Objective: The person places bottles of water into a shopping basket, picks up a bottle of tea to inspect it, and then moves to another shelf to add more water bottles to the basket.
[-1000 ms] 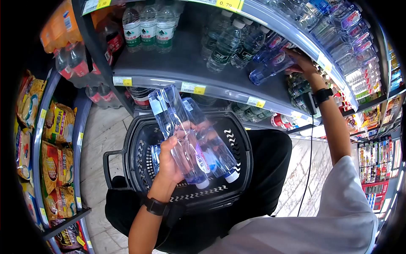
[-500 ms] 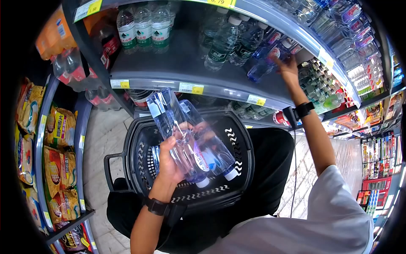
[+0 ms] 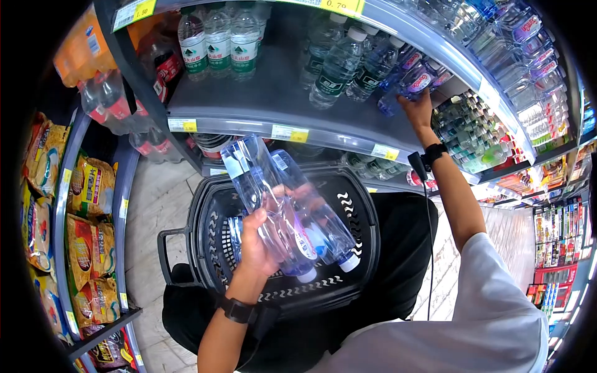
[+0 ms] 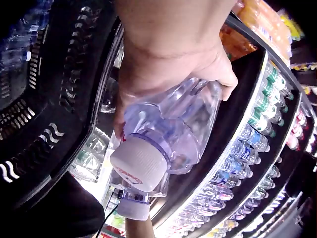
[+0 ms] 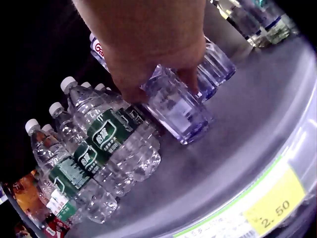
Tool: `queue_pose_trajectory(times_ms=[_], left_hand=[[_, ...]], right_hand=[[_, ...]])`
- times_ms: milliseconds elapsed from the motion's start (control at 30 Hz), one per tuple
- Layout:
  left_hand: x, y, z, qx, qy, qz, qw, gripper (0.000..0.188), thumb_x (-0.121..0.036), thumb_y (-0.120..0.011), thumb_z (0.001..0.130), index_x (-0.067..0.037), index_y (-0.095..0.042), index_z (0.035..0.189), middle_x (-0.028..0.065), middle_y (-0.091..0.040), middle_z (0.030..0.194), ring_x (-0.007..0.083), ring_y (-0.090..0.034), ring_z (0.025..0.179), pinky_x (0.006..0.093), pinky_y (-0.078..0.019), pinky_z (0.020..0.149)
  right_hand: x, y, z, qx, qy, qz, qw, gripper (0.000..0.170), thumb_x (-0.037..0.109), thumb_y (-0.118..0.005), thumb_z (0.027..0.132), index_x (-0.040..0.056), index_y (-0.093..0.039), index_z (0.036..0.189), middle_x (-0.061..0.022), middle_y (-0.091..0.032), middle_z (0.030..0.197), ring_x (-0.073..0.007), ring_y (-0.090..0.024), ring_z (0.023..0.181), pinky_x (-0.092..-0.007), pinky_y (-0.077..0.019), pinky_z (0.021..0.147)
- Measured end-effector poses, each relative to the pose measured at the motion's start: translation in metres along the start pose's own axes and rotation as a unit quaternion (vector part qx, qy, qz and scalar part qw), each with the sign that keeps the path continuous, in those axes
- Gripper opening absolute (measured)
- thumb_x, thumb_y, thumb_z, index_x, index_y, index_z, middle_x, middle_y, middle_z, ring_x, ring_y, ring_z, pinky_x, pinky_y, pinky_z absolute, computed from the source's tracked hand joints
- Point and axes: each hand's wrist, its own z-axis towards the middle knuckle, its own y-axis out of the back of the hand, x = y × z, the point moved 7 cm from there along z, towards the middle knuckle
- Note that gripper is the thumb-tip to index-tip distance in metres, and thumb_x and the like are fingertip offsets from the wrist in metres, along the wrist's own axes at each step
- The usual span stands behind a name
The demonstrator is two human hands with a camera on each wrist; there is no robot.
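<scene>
My left hand [image 3: 256,245] grips a clear water bottle [image 3: 273,211], its white cap pointing down toward me. Behind this bottle lies a second clear water bottle [image 3: 323,224], also cap-down, with fingers showing through the plastic between them. Both are over a black shopping basket [image 3: 375,239]. In the left wrist view the front bottle's white cap [image 4: 139,161] is close to the camera. On the shelf, my right hand [image 3: 418,112] grips a bluish clear water bottle [image 5: 181,111] round its body. Its base shows below the hand in the right wrist view; the hand hides its upper part.
Green-labelled water bottles [image 5: 101,141] stand left of my right hand. The shelf's front edge [image 3: 336,140] carries price tags. More bluish bottles [image 5: 218,64] stand beside the gripped one. Bagged goods [image 3: 90,242] fill a rack on the left. A black cable [image 3: 430,248] hangs from the right wrist.
My right hand has moved left along the shelf and down in front of the bluish bottle. That bottle has gone from leaning to more upright. The left hand keeps its two bottles over the basket.
</scene>
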Motion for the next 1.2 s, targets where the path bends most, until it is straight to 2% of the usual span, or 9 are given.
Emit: queue_pose_trajectory(times_ms=[133, 233, 767, 833, 967, 1033, 1067, 1133, 1200], left_hand=[[-0.002, -0.004, -0.001, 0.007, 0.004, 0.002, 1.000, 0.064, -0.039, -0.067, 0.077, -0.006, -0.044, 0.126, 0.0219, -0.046, 0.135, 0.0416, -0.048, 0.123, 0.0608, -0.0372, 0.105], [-0.001, -0.004, -0.002, 0.018, 0.001, -0.003, 1.000, 0.066, -0.040, -0.067, 0.077, -0.007, -0.043, 0.129, 0.0220, -0.045, 0.136, 0.0424, -0.046, 0.125, 0.0615, -0.0365, 0.105], [-0.008, -0.010, -0.008, 0.001, -0.014, 0.046, 0.999, 0.065, -0.047, -0.065, 0.075, -0.007, -0.046, 0.123, 0.0210, -0.043, 0.137, 0.0405, -0.047, 0.124, 0.0566, -0.0407, 0.102], [-0.008, -0.009, -0.006, 0.008, -0.023, 0.082, 0.996, 0.070, -0.053, -0.063, 0.074, -0.006, -0.044, 0.122, 0.0250, -0.041, 0.139, 0.0453, -0.043, 0.127, 0.0602, -0.0380, 0.103], [-0.008, -0.024, -0.005, 0.062, -0.015, -0.014, 0.998, 0.064, -0.041, -0.068, 0.076, -0.005, -0.047, 0.123, 0.0177, -0.044, 0.132, 0.0413, -0.046, 0.124, 0.0577, -0.0425, 0.101], [-0.011, -0.027, -0.002, 0.070, -0.019, -0.015, 0.997, 0.063, -0.041, -0.068, 0.075, -0.005, -0.047, 0.123, 0.0182, -0.043, 0.132, 0.0417, -0.045, 0.125, 0.0583, -0.0427, 0.101], [-0.011, -0.030, -0.001, 0.079, -0.021, -0.016, 0.997, 0.063, -0.041, -0.068, 0.075, -0.005, -0.047, 0.123, 0.0187, -0.042, 0.133, 0.0421, -0.044, 0.125, 0.0588, -0.0429, 0.100], [-0.011, -0.031, 0.002, 0.084, -0.012, -0.014, 0.996, 0.063, -0.040, -0.068, 0.075, -0.005, -0.047, 0.122, 0.0185, -0.040, 0.134, 0.0403, -0.043, 0.127, 0.0564, -0.0413, 0.103], [-0.010, -0.026, 0.005, 0.075, -0.015, 0.011, 0.997, 0.062, -0.040, -0.068, 0.074, -0.005, -0.048, 0.121, 0.0175, -0.040, 0.134, 0.0382, -0.043, 0.127, 0.0510, -0.0426, 0.103]], right_hand=[[0.001, -0.001, 0.000, 0.016, -0.080, -0.012, 0.997, 0.066, 0.018, -0.083, 0.067, -0.0013, -0.049, 0.120, -0.0178, -0.066, 0.111, -0.0294, -0.064, 0.102, -0.0374, -0.0492, 0.088], [0.001, -0.004, 0.004, -0.002, -0.026, -0.004, 1.000, 0.065, 0.015, -0.082, 0.069, -0.0008, -0.047, 0.122, -0.0167, -0.066, 0.112, -0.0288, -0.063, 0.103, -0.0369, -0.0487, 0.089], [-0.035, -0.016, 0.015, 0.012, -0.064, -0.034, 0.997, 0.059, 0.026, -0.081, 0.074, 0.0033, -0.052, 0.120, -0.0110, -0.065, 0.112, -0.0244, -0.062, 0.100, -0.0347, -0.0476, 0.088], [-0.045, -0.030, 0.004, 0.135, -0.181, 0.077, 0.971, 0.056, 0.026, -0.080, 0.075, 0.0074, -0.053, 0.121, -0.0086, -0.064, 0.114, -0.0212, -0.060, 0.095, -0.0332, -0.0490, 0.082], [-0.024, -0.004, -0.037, 0.124, -0.363, 0.163, 0.909, 0.043, 0.028, -0.071, 0.083, 0.0105, -0.056, 0.119, -0.0048, -0.063, 0.111, -0.0188, -0.062, 0.088, -0.0299, -0.0505, 0.076], [0.101, 0.011, -0.084, 0.177, -0.263, 0.245, 0.916, 0.038, 0.027, -0.066, 0.087, 0.0078, -0.056, 0.119, -0.0063, -0.061, 0.113, -0.0197, -0.064, 0.093, -0.0299, -0.0514, 0.078], [0.161, 0.011, -0.111, 0.244, -0.176, 0.272, 0.914, 0.038, 0.023, -0.069, 0.087, 0.0043, -0.056, 0.117, -0.0065, -0.064, 0.102, -0.0140, -0.064, 0.091, -0.0250, -0.0511, 0.067], [0.240, 0.010, -0.181, 0.431, -0.275, 0.334, 0.792, 0.047, 0.026, -0.067, 0.090, 0.0059, -0.049, 0.128, -0.0076, -0.063, 0.105, -0.0132, -0.063, 0.089, -0.0237, -0.0504, 0.067], [0.267, 0.005, -0.230, 0.521, -0.271, 0.375, 0.717, 0.055, 0.022, -0.071, 0.087, 0.0048, -0.045, 0.132, -0.0066, -0.063, 0.104, -0.0109, -0.061, 0.087, -0.0243, -0.0505, 0.067]])
